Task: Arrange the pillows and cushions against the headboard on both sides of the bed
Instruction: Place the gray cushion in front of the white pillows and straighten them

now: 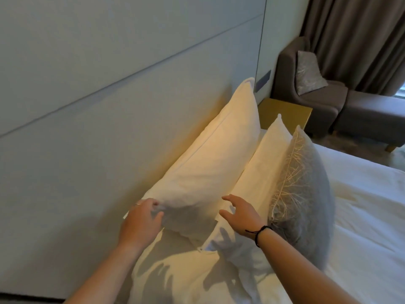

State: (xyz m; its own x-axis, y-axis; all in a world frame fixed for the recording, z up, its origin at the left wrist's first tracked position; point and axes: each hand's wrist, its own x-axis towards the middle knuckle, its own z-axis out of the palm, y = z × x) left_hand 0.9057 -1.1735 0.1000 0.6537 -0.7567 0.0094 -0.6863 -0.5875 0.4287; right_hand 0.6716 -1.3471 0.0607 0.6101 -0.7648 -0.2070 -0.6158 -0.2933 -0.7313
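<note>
The headboard (98, 106) is the reference here: a tall, flat, pale padded wall crossed by thin seams. The bed (361, 216) spreads away from its foot under smooth white sheeting, lightly creased.

Standing on edge against the headboard is the big pillow (208, 163), long, plump and white with a piped seam down its spine. It leans back so the headboard props it, which is likely why it stays upright. One layer out from the headboard stands a second pillow (265, 167), smaller and white, resting against the first. Outermost from the headboard is the cushion (304, 194), grey, rounded and fuzzy, with pale thread-like embroidery on one face. It fronts the stack as the decorative piece. A further white pillow (186, 275), soft and rumpled, lies flat at the foot of the headboard nearest the camera, apparently awaiting its turn.

Beyond the far end of the headboard sit a brown armchair (317, 93) holding a silvery cushion, a matching footstool (372, 115), brown curtains, and a yellowish bedside worktop (285, 113).

The left hand (142, 220) is next to the headboard and pinches the big pillow's near corner between curled fingers, seemingly to tug it square. The right hand (241, 213) is farther from the headboard, fingers spread and relaxed, holding nothing, hovering at the second pillow's near end as if to steady it. A dark cord circles that wrist.
</note>
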